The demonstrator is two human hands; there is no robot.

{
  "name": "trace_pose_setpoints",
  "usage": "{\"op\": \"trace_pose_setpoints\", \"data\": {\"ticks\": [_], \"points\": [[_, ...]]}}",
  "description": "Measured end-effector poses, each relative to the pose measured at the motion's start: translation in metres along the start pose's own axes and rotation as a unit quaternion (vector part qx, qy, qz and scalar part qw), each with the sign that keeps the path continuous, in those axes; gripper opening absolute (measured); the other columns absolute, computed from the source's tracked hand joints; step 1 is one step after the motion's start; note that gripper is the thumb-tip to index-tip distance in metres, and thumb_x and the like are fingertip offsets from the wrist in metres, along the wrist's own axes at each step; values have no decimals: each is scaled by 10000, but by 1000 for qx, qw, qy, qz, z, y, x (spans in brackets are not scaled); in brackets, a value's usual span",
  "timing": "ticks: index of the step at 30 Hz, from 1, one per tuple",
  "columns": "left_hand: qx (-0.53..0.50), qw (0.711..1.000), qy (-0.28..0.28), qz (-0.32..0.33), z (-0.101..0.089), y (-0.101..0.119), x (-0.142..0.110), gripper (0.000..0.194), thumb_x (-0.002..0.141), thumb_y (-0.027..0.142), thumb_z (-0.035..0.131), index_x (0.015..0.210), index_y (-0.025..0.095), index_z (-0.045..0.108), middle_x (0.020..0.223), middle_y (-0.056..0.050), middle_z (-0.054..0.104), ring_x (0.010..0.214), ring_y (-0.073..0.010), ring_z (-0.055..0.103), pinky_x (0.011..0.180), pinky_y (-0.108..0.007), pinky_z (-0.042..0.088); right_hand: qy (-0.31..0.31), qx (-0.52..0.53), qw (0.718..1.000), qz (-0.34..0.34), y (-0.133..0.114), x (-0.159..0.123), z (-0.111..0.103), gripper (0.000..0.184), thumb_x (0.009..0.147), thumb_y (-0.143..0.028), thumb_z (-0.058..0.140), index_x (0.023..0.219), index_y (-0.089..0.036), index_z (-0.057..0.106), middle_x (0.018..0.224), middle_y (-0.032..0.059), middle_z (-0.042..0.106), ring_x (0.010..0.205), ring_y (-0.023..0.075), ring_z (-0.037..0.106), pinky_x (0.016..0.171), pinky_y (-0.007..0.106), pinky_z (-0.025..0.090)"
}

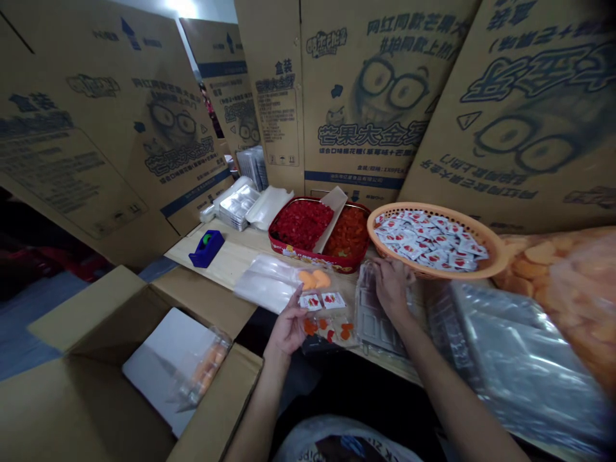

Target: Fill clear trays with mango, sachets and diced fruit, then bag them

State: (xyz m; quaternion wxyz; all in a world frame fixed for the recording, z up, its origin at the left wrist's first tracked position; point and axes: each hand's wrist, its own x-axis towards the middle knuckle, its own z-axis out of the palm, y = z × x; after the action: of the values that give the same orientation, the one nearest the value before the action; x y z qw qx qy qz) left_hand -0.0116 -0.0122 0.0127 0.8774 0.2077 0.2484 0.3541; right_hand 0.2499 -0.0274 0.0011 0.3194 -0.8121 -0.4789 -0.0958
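The bag of orange slices point(572, 289) runs off the right edge, the right hand point(392, 289) hides part of a clear plastic tray point(378, 327), and the print on the sachets point(423, 240) is too small to read.

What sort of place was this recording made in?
Probably a small food-packing workroom: brown printed cardboard cartons stand behind a red tin tray of diced red and orange food and an orange plastic basket of small printed sachets.
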Motion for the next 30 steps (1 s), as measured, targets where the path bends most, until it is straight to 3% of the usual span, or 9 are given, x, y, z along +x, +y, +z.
{"op": "trace_pose_setpoints", "data": {"ticks": [12,20,26,30], "points": [[-12,1000,1,-10,3,-2,0,696,636,22,538,1276,279,436,1113,-31,620,902,-203,630,904,-461,440,-3,-1,1000,9,-2,-1,-1,385,897,-338,301,947,-158,637,992,133,566,1010,277,418,847,452,284],[11,1000,-11,-6,1,-2,2,748,630,46,550,1315,314,413,1146,-25,601,913,-202,627,887,-434,452,62,52,997,-8,-4,-3,-12,369,901,-365,224,774,-183,518,848,109,599,883,240,491,840,413,286],[1,1000,2,-8,6,2,1,754,642,44,534,1340,281,375,1097,-39,624,920,-204,618,864,-418,460,-19,-69,997,32,-20,21,-39,458,939,-385,205,783,-152,568,758,125,640,756,235,561,757,381,313],[-2,1000,-27,-11,16,4,-4,746,654,49,524,1347,282,371,1180,-51,593,1012,-220,589,892,-431,446,-86,-140,986,10,-34,32,-54,478,943,-433,266,887,-118,621,737,167,669,708,255,611,736,382,340]]}}
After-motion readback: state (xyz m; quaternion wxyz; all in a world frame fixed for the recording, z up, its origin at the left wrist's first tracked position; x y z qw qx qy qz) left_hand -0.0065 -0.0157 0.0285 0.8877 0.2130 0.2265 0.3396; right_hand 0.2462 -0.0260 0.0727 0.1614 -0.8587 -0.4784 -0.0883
